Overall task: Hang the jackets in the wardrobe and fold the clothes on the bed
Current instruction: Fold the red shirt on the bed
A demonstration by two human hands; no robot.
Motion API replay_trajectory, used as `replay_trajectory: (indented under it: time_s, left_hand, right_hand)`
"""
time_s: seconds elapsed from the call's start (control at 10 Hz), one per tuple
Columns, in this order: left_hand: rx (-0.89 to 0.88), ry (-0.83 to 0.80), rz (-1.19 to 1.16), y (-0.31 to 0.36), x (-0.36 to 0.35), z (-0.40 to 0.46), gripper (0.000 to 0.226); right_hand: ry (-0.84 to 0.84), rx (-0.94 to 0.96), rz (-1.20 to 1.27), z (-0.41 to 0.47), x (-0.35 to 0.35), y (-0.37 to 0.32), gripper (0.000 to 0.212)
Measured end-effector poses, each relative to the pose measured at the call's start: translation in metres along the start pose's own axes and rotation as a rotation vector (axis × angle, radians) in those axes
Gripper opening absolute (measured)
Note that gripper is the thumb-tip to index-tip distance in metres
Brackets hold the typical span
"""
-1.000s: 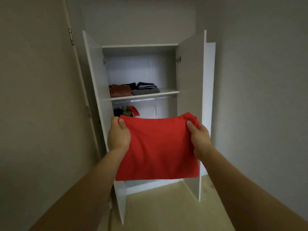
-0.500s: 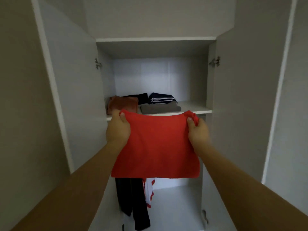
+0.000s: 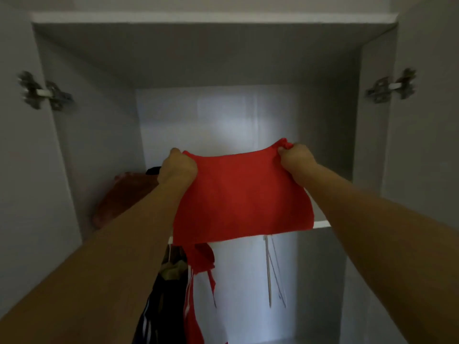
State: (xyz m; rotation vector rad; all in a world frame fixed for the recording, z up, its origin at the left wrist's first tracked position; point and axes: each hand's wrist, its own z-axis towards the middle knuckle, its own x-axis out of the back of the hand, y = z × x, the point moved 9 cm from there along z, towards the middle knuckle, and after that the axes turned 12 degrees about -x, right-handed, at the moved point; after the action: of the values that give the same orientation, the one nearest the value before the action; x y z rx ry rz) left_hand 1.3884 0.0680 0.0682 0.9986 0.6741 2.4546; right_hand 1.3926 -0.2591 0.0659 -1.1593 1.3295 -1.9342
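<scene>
Two bare forearms are reaching in from the bottom corners, their elbows cut off by the frame edge. The left hand (image 3: 176,167) is holding the top left corner of a folded red cloth (image 3: 242,194) in a tight grip, fingers curled over the fabric; the right hand (image 3: 296,158) is pinching the bunched top right corner. The cloth is hanging taut between both grips, over the shelf (image 3: 321,224) of the open wardrobe (image 3: 211,58), and is hiding most of the shelf's front edge. Below the grips, a dark striped jacket (image 3: 161,306) and a red and white garment (image 3: 196,281) are hanging, cut off at the bottom. Left of the left grip, a brown folded garment (image 3: 124,197) is lying on the shelf, partly hidden by the forearm. Behind that hand something dark (image 3: 154,170) is peeking out, possibly more folded clothing. The door hinges (image 3: 44,91) are blurring.
</scene>
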Motion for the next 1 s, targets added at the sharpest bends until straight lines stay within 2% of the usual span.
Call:
replay_trajectory:
  time_s: [0.1, 0.2, 0.3, 0.4, 0.5, 0.6, 0.8, 0.9, 1.0]
  left_hand:
    - [0.032, -0.036, 0.062, -0.016, -0.043, 0.038, 0.03]
    - [0.071, -0.088, 0.064, -0.03, -0.086, 0.069, 0.027]
    - [0.073, -0.148, 0.082, -0.042, -0.13, 0.088, 0.022]
    - [0.129, -0.28, 0.191, -0.071, -0.181, 0.072, 0.031]
    - [0.176, -0.362, 0.386, -0.101, -0.213, 0.046, 0.038]
    - [0.204, -0.358, 0.465, -0.113, -0.219, 0.048, 0.041]
    - [0.189, -0.321, 0.527, -0.116, -0.22, 0.054, 0.037]
    - [0.173, -0.302, 0.482, -0.111, -0.217, 0.054, 0.037]
    - [0.119, -0.235, 0.461, -0.097, -0.206, 0.046, 0.038]
  right_hand:
    - [-0.053, -0.007, -0.122, 0.074, -0.048, 0.002, 0.046]
    - [-0.117, -0.098, -0.186, 0.114, -0.082, 0.012, 0.052]
    - [-0.136, -0.097, -0.282, 0.145, -0.105, 0.023, 0.05]
    - [-0.221, -0.073, -0.454, 0.161, -0.145, 0.068, 0.041]
    - [-0.253, -0.169, -0.599, 0.165, -0.172, 0.111, 0.036]
    - [-0.209, -0.094, -0.672, 0.177, -0.181, 0.109, 0.03]
    - [-0.208, -0.076, -0.774, 0.186, -0.186, 0.11, 0.032]
    - [-0.162, -0.114, -0.698, 0.185, -0.177, 0.113, 0.038]
    - [-0.238, -0.097, -0.45, 0.174, -0.166, 0.11, 0.053]
